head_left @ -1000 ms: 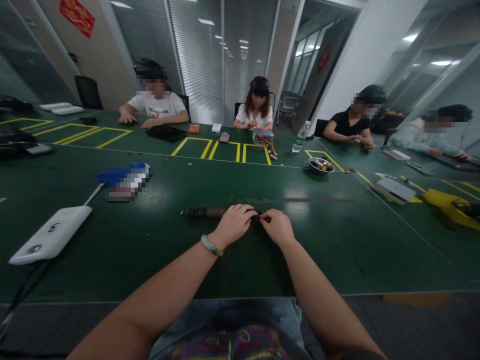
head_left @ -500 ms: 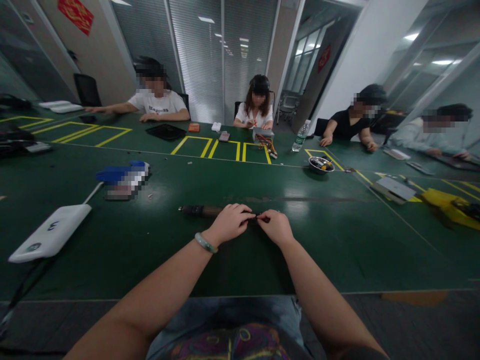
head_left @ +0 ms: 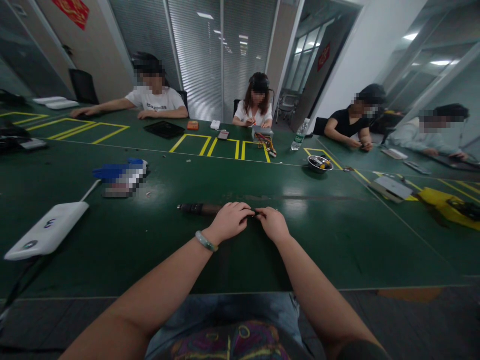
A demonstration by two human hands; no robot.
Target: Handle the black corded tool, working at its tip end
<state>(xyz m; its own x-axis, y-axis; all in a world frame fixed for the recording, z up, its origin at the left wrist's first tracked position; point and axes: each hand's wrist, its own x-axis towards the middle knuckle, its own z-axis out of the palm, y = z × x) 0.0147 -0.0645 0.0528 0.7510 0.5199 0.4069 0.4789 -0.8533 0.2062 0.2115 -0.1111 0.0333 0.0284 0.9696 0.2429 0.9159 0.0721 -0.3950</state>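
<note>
A long dark tool with a brownish body and a metal tip, apparently an electric screwdriver (head_left: 202,209), lies crosswise on the green table, its tip pointing left. My left hand (head_left: 233,220) is over its right part, fingers closed round it. My right hand (head_left: 274,223) is closed at the tool's right end, the fingertips pinching a small dark piece there. Both hands almost meet, and they hide most of that end.
A white power bank (head_left: 48,230) with a cable and a blue-and-silver packet (head_left: 125,177) lie on the left. Beyond stand a metal bowl (head_left: 320,164) of small parts and a water bottle (head_left: 300,135). Several people sit across the table. A yellow bag (head_left: 448,206) is at right.
My right hand has shifted slightly, its fingers closer to the left hand at the tool's end. The view has moved a little. A person in black across the table has brought both hands together.
</note>
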